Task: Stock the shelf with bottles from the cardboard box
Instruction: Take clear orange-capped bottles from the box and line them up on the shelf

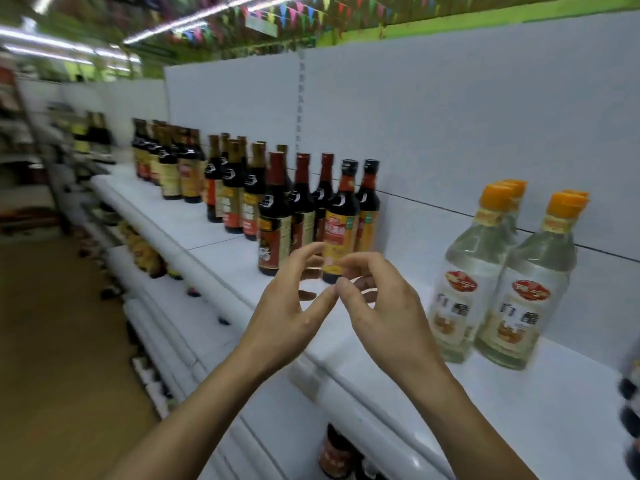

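Shop aisle, white shelf (408, 382) at chest height, white back panel behind it, bunting overhead. Dark bottles (273, 216) stand upright in rows along the shelf from far left to centre; the nearest one, with a yellow label (341, 220), stands just behind your fingers. Clear bottles (519, 282) with orange caps stand to the right, well apart from the dark group, bare shelf between. Cardboard box not in view, so no telling how much stock is left.

Your left hand (287, 317) and right hand (384, 310) are both empty, in front of the shelf edge, thumb tips touching each other, fingers loosely curled and spread. Neither grips a bottle; whether any fingertip touches the yellow-label bottle, cannot tell, blurred.

Handling, judged: bottles look like glass or hard plastic, full, so fairly heavy, rigid, smooth and a bit slippery, breakable if knocked. Tall and narrow, so they tip easily and could domino into neighbours. Take each round the body at the label, or at the shoulder below the neck; don't lift by the cap. Set it down upright in the gap between the groups.
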Demonstrator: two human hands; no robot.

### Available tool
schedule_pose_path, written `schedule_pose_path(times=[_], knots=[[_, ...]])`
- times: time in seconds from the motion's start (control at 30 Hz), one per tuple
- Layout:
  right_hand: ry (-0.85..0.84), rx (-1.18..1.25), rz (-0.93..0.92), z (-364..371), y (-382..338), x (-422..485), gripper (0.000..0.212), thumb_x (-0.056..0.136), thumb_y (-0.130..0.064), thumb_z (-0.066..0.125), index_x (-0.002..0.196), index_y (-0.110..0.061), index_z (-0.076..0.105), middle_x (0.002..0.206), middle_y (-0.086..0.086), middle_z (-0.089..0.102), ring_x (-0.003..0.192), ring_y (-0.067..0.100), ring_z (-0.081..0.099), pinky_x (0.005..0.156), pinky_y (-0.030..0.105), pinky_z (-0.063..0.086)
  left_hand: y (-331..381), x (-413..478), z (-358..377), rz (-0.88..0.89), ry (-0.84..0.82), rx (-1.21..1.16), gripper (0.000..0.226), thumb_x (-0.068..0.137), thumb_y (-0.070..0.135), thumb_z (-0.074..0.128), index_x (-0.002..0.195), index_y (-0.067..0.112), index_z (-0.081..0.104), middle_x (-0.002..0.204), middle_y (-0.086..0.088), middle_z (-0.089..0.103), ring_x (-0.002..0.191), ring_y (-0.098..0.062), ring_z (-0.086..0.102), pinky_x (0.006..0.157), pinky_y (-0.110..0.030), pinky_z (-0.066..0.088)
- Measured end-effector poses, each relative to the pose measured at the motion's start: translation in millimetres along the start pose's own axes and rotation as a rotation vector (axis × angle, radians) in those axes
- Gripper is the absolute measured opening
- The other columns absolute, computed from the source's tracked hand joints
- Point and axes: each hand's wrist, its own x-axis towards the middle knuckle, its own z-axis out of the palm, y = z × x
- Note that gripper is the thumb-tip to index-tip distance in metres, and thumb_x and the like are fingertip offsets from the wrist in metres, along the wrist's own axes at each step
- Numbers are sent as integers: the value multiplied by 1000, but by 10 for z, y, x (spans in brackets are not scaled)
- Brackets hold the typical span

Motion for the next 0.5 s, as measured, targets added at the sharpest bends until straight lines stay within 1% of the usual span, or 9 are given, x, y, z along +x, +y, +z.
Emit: schedule_pose_path(times=[0.03, 0.1, 0.2, 0.27, 0.33, 0.4, 0.43, 0.5], knots=[[-41, 38, -2, 131, -44, 7, 18, 99, -28, 61, 114, -39, 60, 107, -18, 65, 99, -3, 61, 78, 11, 50, -46, -93, -133, -32, 37, 13, 54, 98, 38, 67, 146, 40, 44, 133, 20, 59, 124, 6, 56, 89, -13, 51], [-116, 102, -9, 395, -130, 1, 19, 99, -29, 61, 115, -39, 60, 107, -18, 64, 99, -3, 62, 77, 13, 50, -143, -264, -380, -94, 106, 39, 51, 98, 35, 68, 144, 40, 46, 132, 19, 60, 123, 4, 56, 88, -13, 49], [-248, 172, -37, 866, -276, -39, 20, 99, -31, 61, 119, -37, 60, 109, -19, 64, 99, -3, 61, 81, 18, 52, -287, -558, -788, -173, 214, 117, 49, 99, 32, 68, 143, 40, 48, 130, 19, 59, 120, 8, 56, 86, -10, 49], [-335, 207, -49, 1190, -367, -86, 21, 99, -32, 61, 119, -37, 60, 110, -19, 64, 99, -3, 61, 84, 22, 53, -364, -773, -1059, -214, 273, 159, 46, 99, 32, 67, 138, 44, 47, 128, 21, 59, 118, 9, 57, 86, -10, 50], [-416, 231, -66, 1537, -456, -151, 22, 99, -34, 61, 120, -36, 60, 112, -19, 64, 98, -3, 61, 85, 23, 53, -450, -1021, -1323, -267, 333, 196, 46, 99, 30, 68, 136, 47, 46, 127, 19, 60, 117, 3, 59, 88, -17, 53], [-510, 238, -82, 1904, -574, -257, 22, 99, -34, 61, 122, -35, 60, 114, -20, 63, 97, -5, 60, 84, 23, 54, -540, -1304, -1592, -325, 406, 221, 47, 99, 23, 69, 136, 44, 48, 126, 12, 61, 115, -3, 62, 91, -24, 56], [-551, 245, -92, 2050, -613, -308, 22, 100, -34, 61, 122, -34, 59, 115, -19, 63, 97, -5, 60, 84, 23, 54, -575, -1423, -1694, -345, 435, 237, 48, 99, 21, 70, 134, 44, 48, 124, 12, 61, 113, -4, 63, 89, -23, 57], [-641, 261, -103, 2370, -713, -451, 22, 100, -33, 61, 122, -32, 60, 113, -17, 64, 97, -2, 62, 83, 25, 54, -668, -1713, -1913, -394, 488, 271, 49, 99, 19, 69, 131, 49, 48, 121, 14, 61, 109, 0, 63, 82, -15, 54]])
